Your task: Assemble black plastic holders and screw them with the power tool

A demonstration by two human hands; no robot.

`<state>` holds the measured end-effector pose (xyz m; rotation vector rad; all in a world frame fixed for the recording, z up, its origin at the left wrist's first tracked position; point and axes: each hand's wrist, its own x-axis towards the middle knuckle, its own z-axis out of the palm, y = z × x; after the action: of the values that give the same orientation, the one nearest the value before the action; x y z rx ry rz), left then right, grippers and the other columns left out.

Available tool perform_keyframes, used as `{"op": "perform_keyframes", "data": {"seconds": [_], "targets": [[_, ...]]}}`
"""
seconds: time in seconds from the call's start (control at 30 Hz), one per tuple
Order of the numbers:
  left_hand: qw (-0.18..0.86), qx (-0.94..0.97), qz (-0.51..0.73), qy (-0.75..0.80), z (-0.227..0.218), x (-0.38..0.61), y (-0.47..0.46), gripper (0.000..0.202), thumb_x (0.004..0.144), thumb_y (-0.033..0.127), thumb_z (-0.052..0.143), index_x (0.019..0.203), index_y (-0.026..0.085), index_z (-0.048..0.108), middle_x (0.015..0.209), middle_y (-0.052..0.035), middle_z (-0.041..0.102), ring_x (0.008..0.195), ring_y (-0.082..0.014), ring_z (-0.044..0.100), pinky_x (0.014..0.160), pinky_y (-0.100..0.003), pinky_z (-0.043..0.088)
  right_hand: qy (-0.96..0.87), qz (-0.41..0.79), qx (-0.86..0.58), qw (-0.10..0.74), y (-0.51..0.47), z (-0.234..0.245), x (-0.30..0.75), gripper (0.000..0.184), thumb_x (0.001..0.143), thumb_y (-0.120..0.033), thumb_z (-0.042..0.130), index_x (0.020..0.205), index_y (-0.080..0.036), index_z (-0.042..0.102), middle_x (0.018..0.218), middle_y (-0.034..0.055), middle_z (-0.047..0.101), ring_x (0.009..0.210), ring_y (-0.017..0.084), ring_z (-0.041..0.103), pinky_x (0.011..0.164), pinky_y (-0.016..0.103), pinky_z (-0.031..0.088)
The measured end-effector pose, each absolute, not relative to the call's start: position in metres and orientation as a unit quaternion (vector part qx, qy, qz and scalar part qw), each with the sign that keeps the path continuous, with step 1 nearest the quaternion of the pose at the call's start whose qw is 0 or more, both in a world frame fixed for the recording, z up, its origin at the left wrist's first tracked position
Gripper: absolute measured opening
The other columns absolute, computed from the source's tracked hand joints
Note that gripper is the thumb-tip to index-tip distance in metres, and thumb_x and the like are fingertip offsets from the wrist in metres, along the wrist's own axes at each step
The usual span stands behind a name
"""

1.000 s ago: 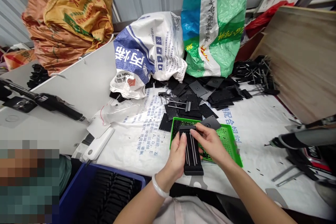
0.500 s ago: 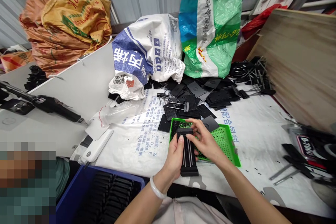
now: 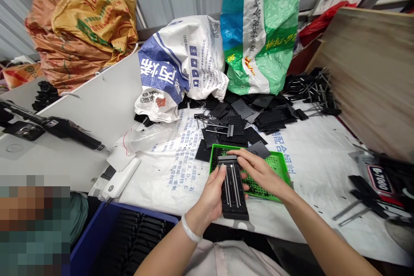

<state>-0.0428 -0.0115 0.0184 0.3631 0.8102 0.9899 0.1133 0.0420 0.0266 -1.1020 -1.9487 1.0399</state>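
Note:
In the head view, my left hand (image 3: pixel 211 187) is closed around a long black plastic part with metal rods (image 3: pixel 233 194). The thumb lies along its left edge and fingertips wrap round from the right. Several thin shiny rods run lengthwise in its channels. My right hand (image 3: pixel 260 172) is at the far end of the part, fingers stretched to the left over the rim of a green perforated basket (image 3: pixel 286 168). Whether those fingertips touch the part is unclear. Small black pieces (image 3: pixel 223 152) lie in the basket, partly hidden by my hands.
Behind the basket lies a pile of black plates (image 3: pixel 233 125). Rod pieces (image 3: pixel 310 90) are heaped at back right. Sacks (image 3: pixel 181 64) stand behind. A power screwdriver (image 3: pixel 71 131) is at left, above a blue crate (image 3: pixel 155 215) of black parts. A person is at lower left.
The black part has tilted so its rod side shows more fully. My right thumb and fingers have come off its top face, and the fingers now stretch past its far end.

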Motion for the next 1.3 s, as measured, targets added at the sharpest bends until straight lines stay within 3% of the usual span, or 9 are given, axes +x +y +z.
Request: {"op": "perform_keyframes", "data": {"seconds": [0.1, 0.2, 0.37, 0.5, 0.63, 0.87, 1.0, 1.1, 1.3], "targets": [[0.806, 0.192, 0.433, 0.354, 0.02, -0.048, -0.012, 0.044, 0.084, 0.046, 0.064, 0.116, 0.016, 0.054, 0.102, -0.0136, 0.071, 0.076, -0.0232, 0.072, 0.064, -0.036, 0.059, -0.766, 0.391, -0.403, 0.313, 0.046, 0.034, 0.119, 0.034, 0.099, -0.037, 0.039, 0.116, -0.023, 0.065, 0.092, 0.0053, 0.06, 0.089, 0.02, 0.06, 0.081, 0.033, 0.048], [0.798, 0.229, 0.42, 0.366, 0.017, -0.05, -0.011, 0.045, 0.082, 0.045, 0.068, 0.114, 0.017, 0.056, 0.095, -0.0109, 0.071, 0.071, -0.0207, 0.072, 0.064, -0.033, 0.058, -0.783, 0.374, -0.398, 0.297, 0.042, 0.039, 0.119, 0.034, 0.099, -0.036, 0.04, 0.121, -0.022, 0.063, 0.093, 0.0059, 0.061, 0.086, 0.02, 0.061, 0.078, 0.032, 0.049], [0.769, 0.253, 0.408, 0.422, 0.011, -0.047, -0.006, 0.046, 0.075, 0.05, 0.072, 0.104, 0.017, 0.059, 0.079, -0.0053, 0.07, 0.055, -0.0156, 0.067, 0.048, -0.023, 0.05, -0.802, 0.314, -0.412, 0.297, 0.035, 0.036, 0.113, 0.034, 0.099, -0.032, 0.04, 0.124, -0.024, 0.062, 0.108, 0.0088, 0.064, 0.105, 0.024, 0.059, 0.09, 0.037, 0.048], [0.772, 0.234, 0.405, 0.43, 0.008, -0.045, -0.005, 0.05, 0.072, 0.053, 0.074, 0.101, 0.016, 0.06, 0.075, -0.0045, 0.069, 0.052, -0.0154, 0.065, 0.047, -0.024, 0.049, -0.801, 0.308, -0.418, 0.298, 0.036, 0.032, 0.112, 0.033, 0.098, -0.029, 0.039, 0.117, -0.022, 0.066, 0.104, 0.0099, 0.066, 0.108, 0.026, 0.059, 0.092, 0.04, 0.048], [0.802, 0.179, 0.413, 0.393, 0.007, -0.043, -0.006, 0.06, 0.079, 0.067, 0.057, 0.107, 0.013, 0.06, 0.081, -0.009, 0.07, 0.056, -0.0187, 0.067, 0.052, -0.031, 0.054, -0.758, 0.383, -0.429, 0.308, 0.033, 0.027, 0.112, 0.031, 0.097, -0.034, 0.043, 0.118, -0.022, 0.062, 0.096, 0.0074, 0.059, 0.082, 0.02, 0.062, 0.07, 0.032, 0.054], [0.757, 0.205, 0.484, 0.388, 0.013, -0.032, -0.008, 0.041, 0.085, 0.05, 0.061, 0.109, 0.017, 0.056, 0.081, -0.005, 0.069, 0.059, -0.0166, 0.067, 0.062, -0.032, 0.056, -0.585, 0.526, -0.478, 0.391, 0.019, 0.01, 0.097, 0.025, 0.091, -0.045, 0.053, 0.093, -0.021, 0.056, 0.082, 0.0, 0.045, 0.05, 0.011, 0.049, 0.035, 0.023, 0.041], [0.722, 0.22, 0.524, 0.394, 0.009, -0.027, -0.009, 0.038, 0.086, 0.045, 0.062, 0.109, 0.015, 0.059, 0.094, -0.0079, 0.071, 0.083, -0.0197, 0.07, 0.078, -0.031, 0.054, -0.606, 0.468, -0.469, 0.439, 0.016, 0.008, 0.092, 0.02, 0.092, -0.039, 0.052, 0.095, -0.021, 0.06, 0.088, 0.0038, 0.049, 0.074, 0.018, 0.057, 0.058, 0.027, 0.052], [0.695, 0.229, 0.547, 0.407, 0.003, -0.026, -0.01, 0.037, 0.088, 0.044, 0.06, 0.111, 0.015, 0.061, 0.106, -0.0093, 0.07, 0.101, -0.0209, 0.066, 0.089, -0.03, 0.05, -0.641, 0.439, -0.449, 0.442, 0.018, 0.006, 0.093, 0.017, 0.093, -0.032, 0.052, 0.1, -0.021, 0.061, 0.093, 0.0055, 0.052, 0.088, 0.021, 0.057, 0.076, 0.032, 0.052], [0.685, 0.234, 0.545, 0.424, -0.001, -0.027, -0.013, 0.038, 0.086, 0.045, 0.063, 0.112, 0.016, 0.062, 0.111, -0.0088, 0.07, 0.104, -0.021, 0.065, 0.089, -0.029, 0.05, -0.661, 0.441, -0.428, 0.43, 0.022, 0.002, 0.096, 0.019, 0.092, -0.025, 0.05, 0.106, -0.022, 0.061, 0.098, 0.0058, 0.052, 0.093, 0.021, 0.058, 0.081, 0.033, 0.051]]}}
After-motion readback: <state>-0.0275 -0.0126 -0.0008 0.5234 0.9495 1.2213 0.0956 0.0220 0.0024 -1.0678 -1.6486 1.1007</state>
